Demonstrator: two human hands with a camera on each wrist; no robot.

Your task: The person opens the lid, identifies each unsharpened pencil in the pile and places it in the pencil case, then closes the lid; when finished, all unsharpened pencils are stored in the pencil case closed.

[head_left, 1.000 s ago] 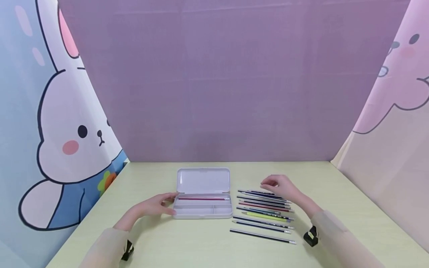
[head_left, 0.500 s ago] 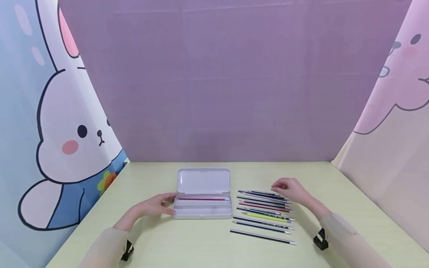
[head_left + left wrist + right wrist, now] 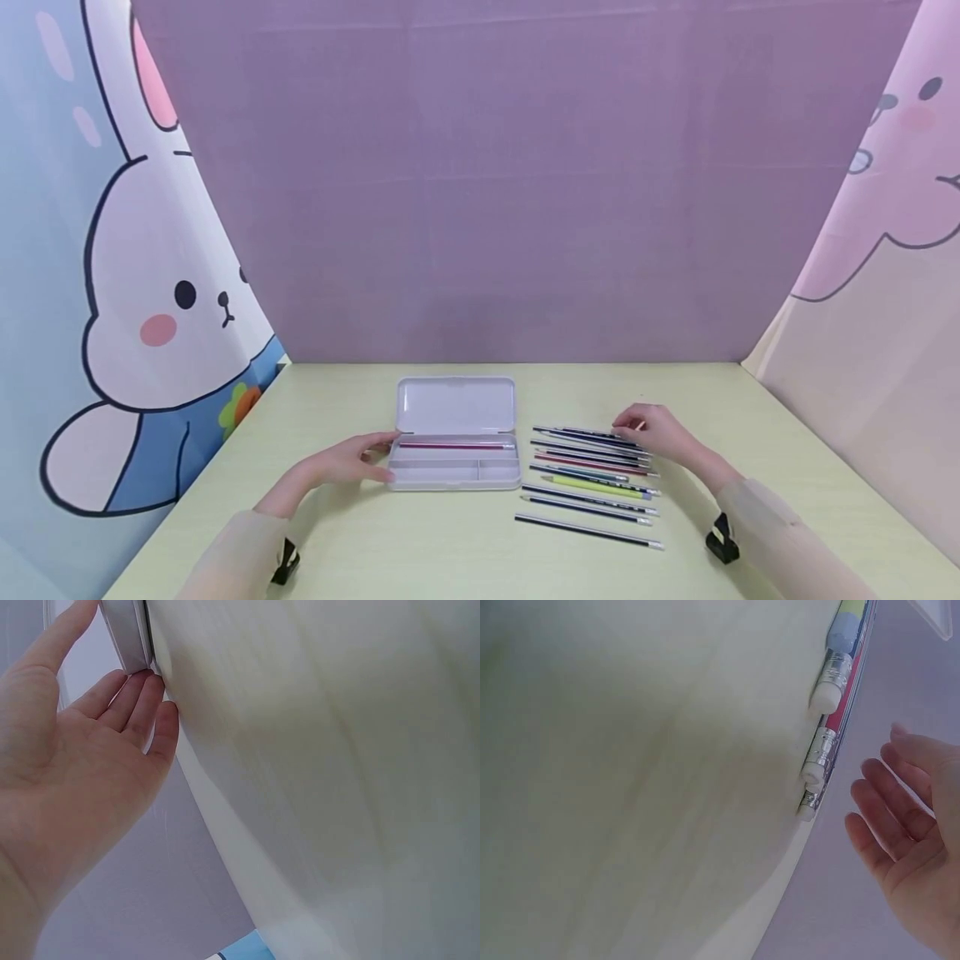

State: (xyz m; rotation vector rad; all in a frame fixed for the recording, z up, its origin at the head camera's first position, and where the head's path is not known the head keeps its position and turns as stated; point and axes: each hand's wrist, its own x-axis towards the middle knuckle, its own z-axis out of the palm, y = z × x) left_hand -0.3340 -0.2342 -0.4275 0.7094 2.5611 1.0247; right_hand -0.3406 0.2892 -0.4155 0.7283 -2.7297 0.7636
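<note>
A white pencil case [image 3: 456, 483] lies with its lid [image 3: 456, 403] raised, one red pencil [image 3: 450, 446] in its back compartment. My left hand [image 3: 345, 461] rests at the case's left end, fingertips by the back corner and thumb by the front corner. In the left wrist view those fingertips touch the case [image 3: 129, 637]. My right hand [image 3: 660, 435] hovers over the far right end of a row of pencils [image 3: 588, 527], its fingers loosely bent. Nothing shows between the fingers in the right wrist view, where the hand [image 3: 915, 825] is beside several eraser ends [image 3: 826, 697].
The pencils are mostly dark striped, with a red one [image 3: 592, 463] and a thicker yellow-green one [image 3: 596, 486] among them. A purple backdrop [image 3: 510, 208] rises behind the pale table [image 3: 420, 550]. Cartoon-printed curtains [image 3: 172, 292] hang at both sides.
My right hand has moved right along the far pencils, then slightly lower toward their eraser ends. The left hand and the pencil case have stayed in place.
</note>
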